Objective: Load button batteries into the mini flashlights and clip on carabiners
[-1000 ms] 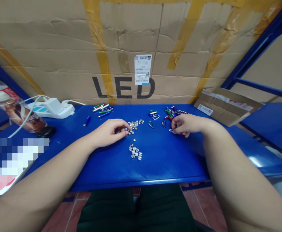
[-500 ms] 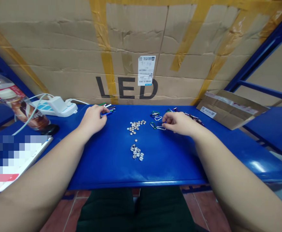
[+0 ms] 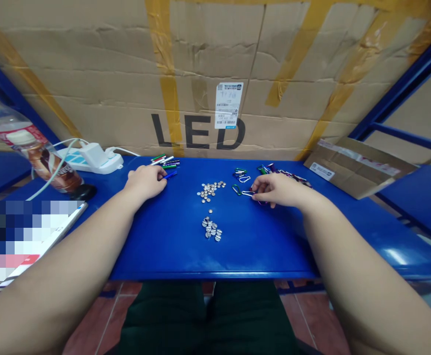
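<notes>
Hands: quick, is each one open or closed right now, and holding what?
Left hand: closed on a blue tube.
Right hand: closed, pinching a silver clip.

Table (image 3: 259,246): blue.
Middle: shiny round bits (image 3: 210,188).
Left: little sticks (image 3: 165,161), plug strip (image 3: 97,160).
Right: colored clips (image 3: 240,176).

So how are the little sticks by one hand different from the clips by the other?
The sticks are straight tubes; the clips are bent loops. The sticks lie bunched side by side at the left hand; the clips lie scattered at the right hand. The left hand touches a blue stick, the right hand a silver clip. Both come in mixed colours on the blue table.
</notes>
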### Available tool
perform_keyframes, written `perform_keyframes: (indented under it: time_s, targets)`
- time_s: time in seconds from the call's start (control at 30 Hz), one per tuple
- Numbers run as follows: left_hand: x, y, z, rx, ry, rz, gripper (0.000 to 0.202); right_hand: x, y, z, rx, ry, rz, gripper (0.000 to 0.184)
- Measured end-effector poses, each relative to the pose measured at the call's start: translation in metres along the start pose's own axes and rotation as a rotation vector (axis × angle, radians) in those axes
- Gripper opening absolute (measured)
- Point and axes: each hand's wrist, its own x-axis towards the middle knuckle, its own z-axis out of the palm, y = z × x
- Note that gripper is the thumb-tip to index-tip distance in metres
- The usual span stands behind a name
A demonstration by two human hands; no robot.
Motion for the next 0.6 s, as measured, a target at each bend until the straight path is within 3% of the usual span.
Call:
perform_keyframes:
  time_s: [0.17,0.33,0.5,0.6]
  targets:
    - [-0.010,0.017,-0.006,-0.335,0.038,0.212,0.031,-0.002,-0.007,0.000,-0.120,0.133,-0.175,0.016]
    - [-0.028,0.045,-0.006,-0.615,-0.073,0.522,0.033,0.000,-0.027,0.019,0.050,0.246,-0.387,0.025]
    - [-0.042,0.067,-0.005,-0.684,-0.108,0.671,0.022,0.000,-0.050,0.042,0.271,0.219,-0.558,0.026]
    - [-0.045,0.071,-0.005,-0.685,-0.107,0.701,0.020,0.000,-0.057,0.048,0.288,0.240,-0.601,0.020]
